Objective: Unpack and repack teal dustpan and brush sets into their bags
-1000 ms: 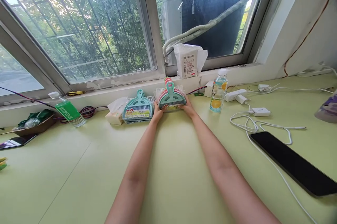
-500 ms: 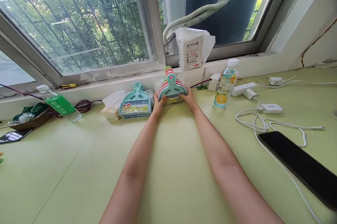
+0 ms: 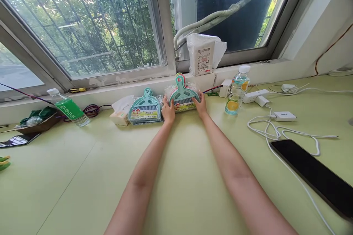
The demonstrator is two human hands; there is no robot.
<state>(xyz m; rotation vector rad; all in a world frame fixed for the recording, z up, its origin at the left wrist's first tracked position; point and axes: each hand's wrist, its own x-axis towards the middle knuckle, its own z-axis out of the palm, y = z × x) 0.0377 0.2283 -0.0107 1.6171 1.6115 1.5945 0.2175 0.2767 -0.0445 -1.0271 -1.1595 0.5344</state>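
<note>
Against the sill stands a stack of small dustpan and brush sets in clear wrap, with a teal one in front and red and green edges behind it. My left hand grips the stack's left side, its thumb lying on the front. On the right side my right hand holds it the same way, thumb forward and fingers behind. Just left of my left hand lies a second pile of wrapped teal dustpan sets, handles toward the window. A pack of tissues touches or nearly touches that pile.
A bottle with orange slices on it stands right of my hands, near a power strip, white cables and a black phone. Leftward are a tilted green-label bottle and a screwdriver. A wrapped package sits on the sill.
The held stack's rear handles, which fanned out above the front one, now line up mostly behind it. Both hands keep their hold, with more of their backs showing. The view has shifted slightly.
</note>
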